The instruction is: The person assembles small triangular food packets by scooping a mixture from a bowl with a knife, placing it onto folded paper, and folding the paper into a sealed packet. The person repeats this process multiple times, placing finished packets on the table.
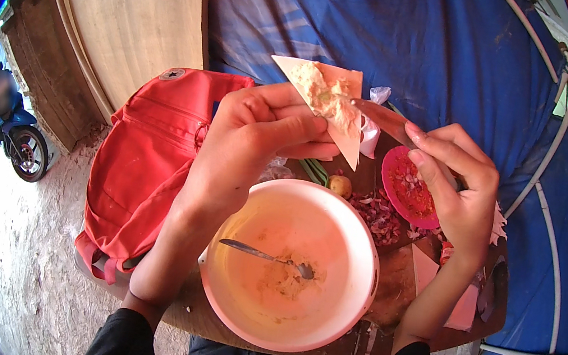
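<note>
Above the bowl, my left hand [255, 126] is closed on a thin, pale triangular slice [348, 145]; whether it is bread I cannot tell. A lumpy cream-coloured spread [318, 88] covers much of its upper face. My right hand [460, 173] grips a knife [385, 121], its tip touching or almost touching the spread. Below both hands stands a large white bowl [209, 298] with smears of similar paste on its bottom. A metal spoon [248, 249] lies inside the bowl, its tip in the residue.
A red backpack [148, 166] lies left of the bowl. On the right are a pink plate of chopped red bits [409, 188], shallot pieces [376, 219], a small yellowish potato-like item [339, 185] and pale sheets [462, 308]. A blue tarp [420, 37] hangs behind; a motorbike [24, 141] stands far left.
</note>
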Available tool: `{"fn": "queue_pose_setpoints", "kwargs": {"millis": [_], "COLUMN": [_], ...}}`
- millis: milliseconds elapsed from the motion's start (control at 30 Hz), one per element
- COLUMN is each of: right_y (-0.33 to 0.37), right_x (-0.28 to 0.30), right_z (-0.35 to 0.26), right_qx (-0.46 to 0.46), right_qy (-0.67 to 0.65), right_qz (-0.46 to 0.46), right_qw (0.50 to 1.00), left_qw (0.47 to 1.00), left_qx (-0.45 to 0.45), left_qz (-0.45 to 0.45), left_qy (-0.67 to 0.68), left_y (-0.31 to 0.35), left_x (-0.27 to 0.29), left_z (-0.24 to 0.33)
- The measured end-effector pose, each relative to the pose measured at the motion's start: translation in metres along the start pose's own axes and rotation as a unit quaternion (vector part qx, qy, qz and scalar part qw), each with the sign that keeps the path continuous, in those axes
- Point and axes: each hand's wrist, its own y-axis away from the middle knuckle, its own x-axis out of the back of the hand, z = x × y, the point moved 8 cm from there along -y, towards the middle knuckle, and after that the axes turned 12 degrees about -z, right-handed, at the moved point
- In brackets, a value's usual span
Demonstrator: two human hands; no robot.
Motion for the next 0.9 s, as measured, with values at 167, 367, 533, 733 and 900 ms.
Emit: {"fn": "queue_pose_setpoints", "kwargs": {"millis": [167,367,533,733,900], "right_y": [0.006,-0.001,-0.004,-0.008,-0.005], "right_x": [0.01,-0.015,-0.021,-0.027,-0.026], "right_z": [0.005,-0.019,-0.019,-0.016,-0.015], "right_qx": [-0.092,-0.017,-0.022,0.007,0.002], "right_qy": [-0.077,-0.04,-0.031,-0.033,-0.034], "right_qz": [0.043,0.016,0.035,0.051,0.049], "right_qw": [0.992,0.999,0.999,0.998,0.998], "left_qw": [0.997,0.994,0.992,0.992,0.993], "left_qx": [-0.032,-0.062,-0.083,-0.067,-0.06], "left_qz": [0.066,0.091,0.091,0.077,0.027], "left_qy": [-0.024,0.016,0.036,0.079,0.1], "left_y": [0.003,0.004,0.006,0.01,0.012], "left_x": [0.016,0.012,0.009,0.003,0.003], "left_z": [0.009,0.002,0.002,0.001,0.0]}}
